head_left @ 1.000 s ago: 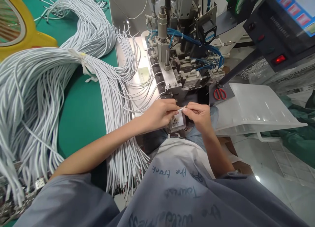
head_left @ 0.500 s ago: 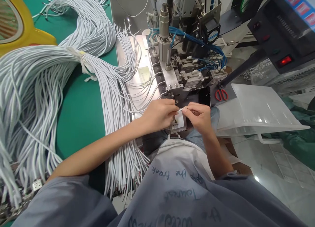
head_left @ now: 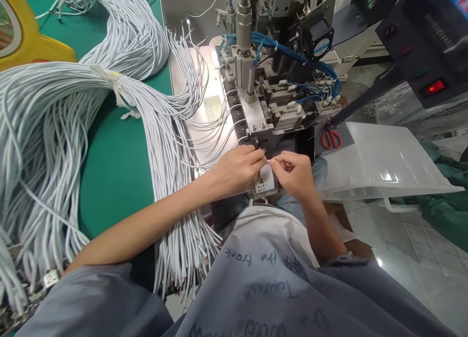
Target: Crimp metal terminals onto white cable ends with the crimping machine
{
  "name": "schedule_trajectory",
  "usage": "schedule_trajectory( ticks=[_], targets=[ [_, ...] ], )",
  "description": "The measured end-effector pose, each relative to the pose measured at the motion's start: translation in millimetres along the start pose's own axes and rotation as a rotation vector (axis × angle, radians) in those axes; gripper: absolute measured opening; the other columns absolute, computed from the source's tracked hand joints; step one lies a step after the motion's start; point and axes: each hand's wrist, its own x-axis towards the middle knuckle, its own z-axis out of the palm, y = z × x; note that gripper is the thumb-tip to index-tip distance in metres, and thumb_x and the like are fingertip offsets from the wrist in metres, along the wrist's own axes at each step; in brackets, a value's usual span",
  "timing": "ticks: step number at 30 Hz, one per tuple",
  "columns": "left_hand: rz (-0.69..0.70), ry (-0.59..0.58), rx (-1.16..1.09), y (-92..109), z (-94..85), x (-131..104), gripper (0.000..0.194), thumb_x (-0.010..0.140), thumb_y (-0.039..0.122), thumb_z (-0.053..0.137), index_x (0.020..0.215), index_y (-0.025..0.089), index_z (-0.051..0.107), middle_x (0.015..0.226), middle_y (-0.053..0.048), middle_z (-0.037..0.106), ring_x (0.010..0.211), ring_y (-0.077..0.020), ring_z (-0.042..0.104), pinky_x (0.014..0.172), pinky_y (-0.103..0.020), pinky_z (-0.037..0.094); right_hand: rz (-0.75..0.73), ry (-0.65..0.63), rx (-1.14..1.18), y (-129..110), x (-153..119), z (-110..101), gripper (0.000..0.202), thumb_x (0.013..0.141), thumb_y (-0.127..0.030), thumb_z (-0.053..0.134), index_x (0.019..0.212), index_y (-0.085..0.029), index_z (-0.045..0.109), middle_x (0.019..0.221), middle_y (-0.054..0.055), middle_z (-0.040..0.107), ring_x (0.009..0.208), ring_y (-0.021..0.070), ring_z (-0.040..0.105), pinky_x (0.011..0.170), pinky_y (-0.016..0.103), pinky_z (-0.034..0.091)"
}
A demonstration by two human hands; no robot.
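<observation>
Pinched between the fingers of both hands, in front of the machine, is a thin white cable (head_left: 268,161); only a short bit of it shows. My left hand (head_left: 237,170) is closed round it from the left, knuckles up. On the other side my right hand (head_left: 295,175) grips its end between thumb and forefinger. The fingers hide the cable's tip. Just beyond them stands a bench machine (head_left: 252,113) with metal cylinders and blue air hoses. Several white cables run side by side into its left edge. Below the hands is a white warning label (head_left: 264,181).
A big tied bundle of white cables (head_left: 161,132) lies over the green mat (head_left: 109,181) at left. A yellow object (head_left: 32,44) stands at upper left. Red-handled scissors (head_left: 331,140) and a translucent plastic bin (head_left: 387,161) are at right, below a control box (head_left: 420,59).
The hands stay together at the cable, with the fingers shifted slightly and less of the cable showing between them. The view has moved a little.
</observation>
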Motion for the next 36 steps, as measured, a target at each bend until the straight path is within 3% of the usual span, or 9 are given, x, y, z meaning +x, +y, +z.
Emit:
schedule_trajectory(
  ticks=[3,6,9,14,17,22,28,36],
  targets=[
    [-0.088,-0.024,-0.077,0,1.1,0,0.026,0.084,0.008,0.039,0.077,0.013,0.063,0.065,-0.003,0.056,0.059,-0.0131,0.047,0.054,-0.026,0.035,0.052,-0.086,0.172,4,5,-2,0.023,0.077,-0.019,0.057,0.054,-0.016,0.058,0.052,-0.004,0.040,0.048,0.0071,0.033,0.047,0.025,0.027],
    [-0.286,-0.019,-0.311,5,4.1,-1,0.023,0.087,0.015,0.043,0.081,0.014,0.065,0.065,-0.002,0.056,0.058,-0.0108,0.050,0.052,-0.022,0.035,0.036,0.053,0.247,7,3,6,0.023,0.079,-0.023,0.057,0.057,-0.016,0.061,0.053,-0.003,0.043,0.051,0.0087,0.038,0.048,0.025,0.029],
    [-0.364,-0.066,-0.514,8,3.7,0,0.024,0.091,0.020,0.043,0.084,0.013,0.066,0.065,-0.001,0.056,0.059,-0.0095,0.052,0.055,-0.020,0.038,0.050,0.163,0.255,11,0,15,0.024,0.080,-0.026,0.057,0.059,-0.017,0.063,0.053,-0.003,0.044,0.051,0.0093,0.039,0.049,0.025,0.031],
    [-0.367,-0.353,-0.360,-3,0.8,9,0.029,0.092,0.020,0.038,0.085,0.011,0.064,0.078,-0.006,0.056,0.060,-0.0104,0.052,0.057,-0.022,0.040,0.124,0.079,0.244,35,7,19,0.022,0.082,-0.030,0.054,0.069,-0.017,0.066,0.063,0.000,0.055,0.061,0.0118,0.049,0.057,0.026,0.038],
    [-0.358,-0.461,-0.222,-14,8.5,10,0.027,0.090,0.014,0.037,0.088,0.009,0.063,0.085,-0.008,0.055,0.057,-0.0090,0.051,0.056,-0.022,0.041,0.224,0.056,0.290,51,16,22,0.019,0.081,-0.030,0.053,0.079,-0.017,0.067,0.074,0.002,0.063,0.070,0.0139,0.056,0.065,0.027,0.044],
    [-0.309,-0.489,-0.144,-22,21.8,2,0.032,0.089,0.011,0.035,0.111,0.010,0.058,0.095,-0.010,0.058,0.061,-0.0111,0.058,0.058,-0.023,0.045,0.315,0.014,0.391,60,27,31,0.016,0.074,-0.031,0.058,0.071,-0.016,0.063,0.065,0.001,0.062,0.061,0.0123,0.053,0.059,0.026,0.044],
    [-0.263,-0.510,-0.104,-20,17.9,1,0.042,0.082,0.007,0.042,0.124,0.012,0.052,0.097,-0.010,0.059,0.063,-0.0131,0.061,0.057,-0.024,0.046,0.330,-0.050,0.362,60,32,31,0.017,0.074,-0.032,0.058,0.068,-0.016,0.059,0.060,-0.001,0.057,0.056,0.0102,0.049,0.056,0.024,0.041],
    [-0.145,-0.597,0.010,-20,7.3,10,0.037,0.085,0.006,0.041,0.120,0.006,0.054,0.099,-0.013,0.058,0.073,-0.0173,0.062,0.058,-0.027,0.045,0.353,-0.115,0.361,58,36,30,0.015,0.073,-0.029,0.055,0.063,-0.017,0.055,0.055,-0.004,0.050,0.052,0.0085,0.045,0.054,0.024,0.039]
  ],
)
